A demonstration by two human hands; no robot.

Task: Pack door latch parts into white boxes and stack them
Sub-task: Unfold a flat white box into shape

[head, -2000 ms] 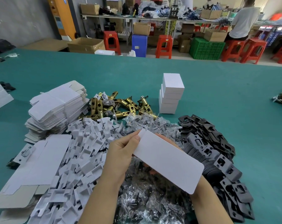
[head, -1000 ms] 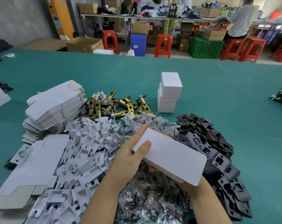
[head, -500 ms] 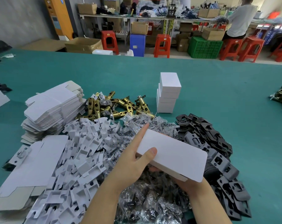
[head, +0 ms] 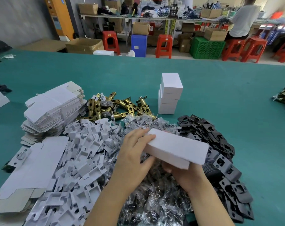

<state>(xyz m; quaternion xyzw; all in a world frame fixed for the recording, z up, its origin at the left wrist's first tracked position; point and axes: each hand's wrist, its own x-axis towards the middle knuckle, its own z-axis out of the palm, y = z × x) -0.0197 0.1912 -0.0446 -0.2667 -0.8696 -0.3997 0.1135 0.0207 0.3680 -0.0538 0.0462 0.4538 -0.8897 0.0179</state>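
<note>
White rectangular cardboard box (head: 176, 148) sat closed in both hands above the near middle of the green felt-covered table (head: 220, 98), tilted with its long top face toward the camera. The left hand (head: 133, 159) gripped its left end, fingers curled over the top edge and the thumb pressed under the near side. The right hand (head: 185, 175) cupped the box from below at its right end; most of those fingers were hidden beneath the box, so how tightly they closed could not be told.

Under the hands lay a heap of clear plastic bags of dark hardware (head: 154, 204). To its left spread a pile of white die-cut cardboard inserts (head: 83, 159), and beside that, at the near left corner, an unfolded white box blank (head: 32, 167). Further back on the left stood a stack of flat white box blanks (head: 52, 110). Brass-coloured cylindrical door latches (head: 115, 106) were heaped just beyond the inserts. A stack of four closed white boxes (head: 170, 95) stood near the table's middle, just beside the latches. Black metal strike plates (head: 220, 157) lay piled along the right of the bags.
</note>
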